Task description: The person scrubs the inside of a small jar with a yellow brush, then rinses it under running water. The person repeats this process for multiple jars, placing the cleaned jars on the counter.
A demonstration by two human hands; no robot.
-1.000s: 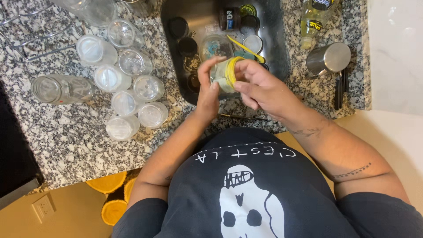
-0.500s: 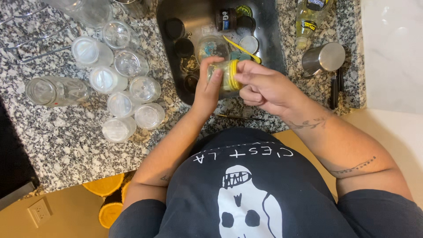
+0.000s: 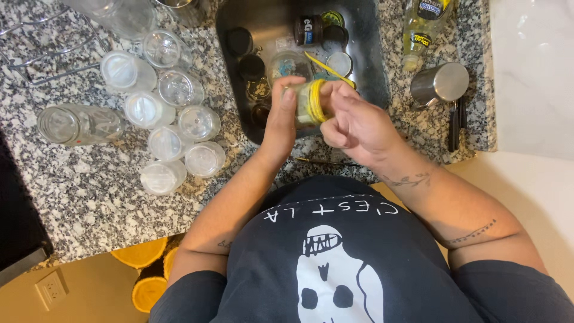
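A small glass jar (image 3: 304, 100) with a yellow band around it is held sideways over the near edge of the dark sink (image 3: 371, 72). My left hand (image 3: 281, 116) grips the jar's body from the left. My right hand (image 3: 356, 119) is curled at the jar's yellow-banded end, fingers closed against it. Inside the sink lie several dark lids (image 3: 239, 40), a clear round lid (image 3: 287, 63) and a yellow-handled tool (image 3: 327, 67).
Several clear glass jars (image 3: 173, 122) stand upside down on the granite counter (image 3: 78, 185) to the left; one jar (image 3: 78, 124) lies on its side. A dish soap bottle (image 3: 423, 27) and a steel cup (image 3: 439, 84) sit right of the sink. A wire rack (image 3: 36, 42) is far left.
The jar stays between both hands over the sink's near edge. My right hand has shifted slightly at the yellow-banded end; the view has drifted a little.
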